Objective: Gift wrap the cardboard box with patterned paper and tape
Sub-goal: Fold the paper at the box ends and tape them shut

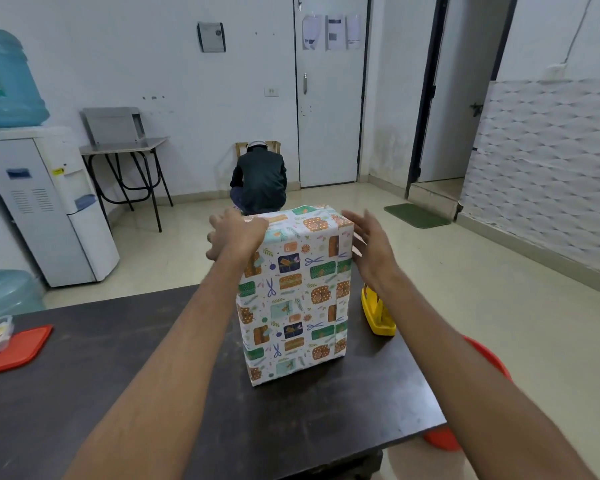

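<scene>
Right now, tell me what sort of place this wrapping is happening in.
Probably an office or workplace common room rather than a home: a water dispenser with a big bottle on top, printed notices stuck on the door, and a plain dark table holding the wrapped box.

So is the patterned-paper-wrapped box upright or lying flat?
Upright: the patterned-paper-wrapped box stands on its narrow end on the dark brown table, left hand holding its top corner.
</scene>
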